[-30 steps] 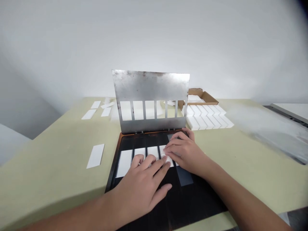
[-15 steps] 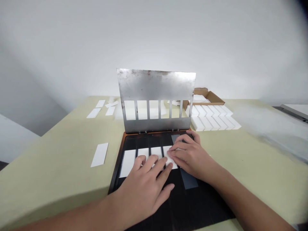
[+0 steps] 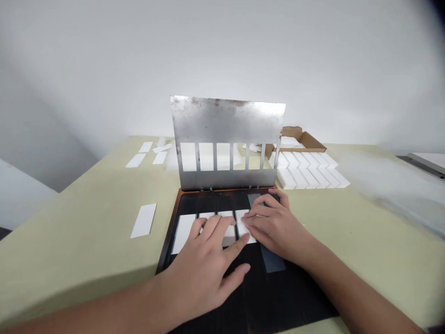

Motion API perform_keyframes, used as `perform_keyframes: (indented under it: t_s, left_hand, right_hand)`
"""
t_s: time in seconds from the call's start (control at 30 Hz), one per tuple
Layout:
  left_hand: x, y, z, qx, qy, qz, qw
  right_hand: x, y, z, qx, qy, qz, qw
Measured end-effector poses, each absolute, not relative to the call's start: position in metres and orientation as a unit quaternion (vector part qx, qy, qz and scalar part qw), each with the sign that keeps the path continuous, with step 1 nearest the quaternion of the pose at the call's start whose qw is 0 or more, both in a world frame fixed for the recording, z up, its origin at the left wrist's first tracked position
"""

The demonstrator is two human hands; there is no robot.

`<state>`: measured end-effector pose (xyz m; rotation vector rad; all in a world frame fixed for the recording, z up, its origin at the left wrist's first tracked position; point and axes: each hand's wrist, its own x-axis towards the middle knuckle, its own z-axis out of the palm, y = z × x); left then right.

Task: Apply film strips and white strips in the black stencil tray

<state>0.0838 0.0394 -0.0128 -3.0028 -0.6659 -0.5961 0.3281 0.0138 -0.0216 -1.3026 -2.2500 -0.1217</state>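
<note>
A black fixture (image 3: 222, 283) with a raised metal frame (image 3: 225, 123), hinged at its far edge and cut with a row of windows, stands on the table. Several white rectangular cards lie side by side in its slots. My left hand (image 3: 205, 264) is spread over the middle cards, its index fingertip at the lower right edge of the fourth white card (image 3: 245, 226). On that same card's right side rest the bent fingertips of my right hand (image 3: 274, 227); neither hand grips it. A grey strip (image 3: 273, 257) shows partly under the right hand.
On the left of the pale green table lie a single white card (image 3: 143, 221) and a few more farther back (image 3: 135, 160). Behind on the right are rows of stacked white pieces (image 3: 313, 178) and a cardboard box (image 3: 311, 141). A hazy, plastic-like sheet (image 3: 410, 195) covers the far right.
The left hand's middle finger has lifted off the fourth card and shifted left, while its index finger stays at the card's edge. The right hand has stayed in place.
</note>
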Motion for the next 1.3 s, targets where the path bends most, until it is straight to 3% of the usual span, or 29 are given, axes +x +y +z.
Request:
perform_keyframes:
  t_s: [0.17, 0.33, 0.57, 0.83, 1.07, 1.3]
  left_hand:
    - [0.085, 0.053, -0.015, -0.964, -0.184, -0.183, -0.057]
    - [0.093, 0.068, -0.012, -0.961, -0.155, -0.185, -0.137]
    - [0.112, 0.067, -0.002, -0.970, -0.129, -0.185, -0.090]
    - [0.129, 0.073, 0.009, -0.977, -0.125, -0.167, -0.038]
    - [0.130, 0.053, -0.004, -0.961, -0.094, -0.259, 0.021]
    - [0.130, 0.057, -0.004, -0.960, 0.006, -0.279, -0.023]
  right_hand:
    - [0.326, 0.012, -0.021, -0.491, -0.828, -0.011, 0.269]
    - [0.326, 0.005, -0.007, -0.493, -0.799, 0.082, 0.335]
    - [0.360, 0.018, 0.002, -0.542, -0.724, 0.061, 0.421]
    - [0.385, 0.019, -0.031, -0.516, -0.743, 0.088, 0.418]
    - [0.388, 0.015, -0.024, -0.488, -0.773, 0.129, 0.385]
    - [0.388, 0.010, -0.020, -0.479, -0.795, 0.159, 0.336]
